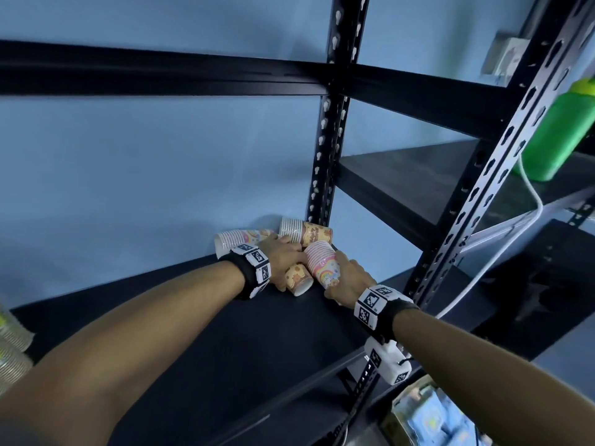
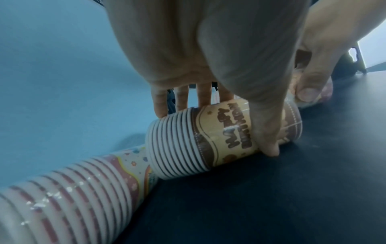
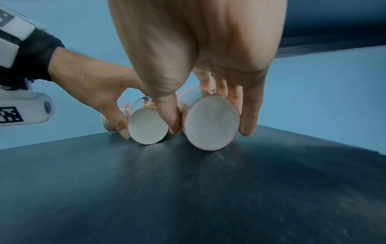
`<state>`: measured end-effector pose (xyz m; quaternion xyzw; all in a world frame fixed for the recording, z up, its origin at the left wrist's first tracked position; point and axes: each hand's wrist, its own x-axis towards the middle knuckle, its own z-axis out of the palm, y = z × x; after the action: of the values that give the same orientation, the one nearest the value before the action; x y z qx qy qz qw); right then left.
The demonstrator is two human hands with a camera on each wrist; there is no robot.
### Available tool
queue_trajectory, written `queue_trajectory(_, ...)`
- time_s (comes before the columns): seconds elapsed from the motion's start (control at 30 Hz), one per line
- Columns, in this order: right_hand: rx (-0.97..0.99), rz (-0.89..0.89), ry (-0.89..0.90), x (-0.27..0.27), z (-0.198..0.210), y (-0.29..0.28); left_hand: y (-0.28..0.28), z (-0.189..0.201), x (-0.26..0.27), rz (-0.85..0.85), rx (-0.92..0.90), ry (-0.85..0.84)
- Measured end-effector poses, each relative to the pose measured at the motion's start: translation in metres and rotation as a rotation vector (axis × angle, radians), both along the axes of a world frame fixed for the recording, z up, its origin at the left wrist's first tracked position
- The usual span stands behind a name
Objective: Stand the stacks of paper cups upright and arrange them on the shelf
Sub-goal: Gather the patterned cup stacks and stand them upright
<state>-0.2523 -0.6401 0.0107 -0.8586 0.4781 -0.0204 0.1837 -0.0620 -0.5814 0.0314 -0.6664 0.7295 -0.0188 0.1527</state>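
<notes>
Four wrapped stacks of paper cups lie on their sides near the back right corner of the black shelf. My left hand grips the brown "Happy Birthday" stack from above, thumb on the near side and fingers on the far side. My right hand grips the pink rainbow stack beside it, its white base facing the wrist camera. A second rainbow stack lies against the wall on the left. A second brown stack lies behind, at the post.
A black slotted post stands right behind the stacks, and a beam runs overhead. To the right, a neighbouring shelf holds a green container with a white cable. Clear cup stacks sit at the left edge.
</notes>
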Motion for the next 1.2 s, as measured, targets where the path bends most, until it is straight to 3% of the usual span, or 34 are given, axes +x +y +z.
queue_trajectory(0.3, -0.047, -0.009, -0.029, -0.001, 0.019, -0.004, 0.008, 0.010, 0.006, 0.022, -0.118, 0.109)
queue_trajectory(0.53, -0.164, 0.046, -0.100, 0.013, 0.056, -0.004, 0.018, 0.030, 0.009, 0.230, -0.320, 0.462)
queue_trajectory(0.67, -0.169, 0.115, -0.108, 0.028, 0.069, -0.004, 0.023, 0.034, 0.008, 0.337, -0.350, 0.683)
queue_trajectory(0.83, -0.148, 0.164, -0.113, 0.043, 0.066, -0.004, 0.030, 0.030, 0.009, 0.396, -0.352, 0.832)
queue_trajectory(1.03, -0.110, 0.167, -0.155, 0.051, 0.063, -0.006, 0.035, 0.035, 0.012, 0.439, -0.363, 0.846)
queue_trajectory(1.2, -0.080, 0.188, -0.149, 0.056, 0.068, -0.004, 0.039, 0.051, 0.008, 0.470, -0.289, 0.733)
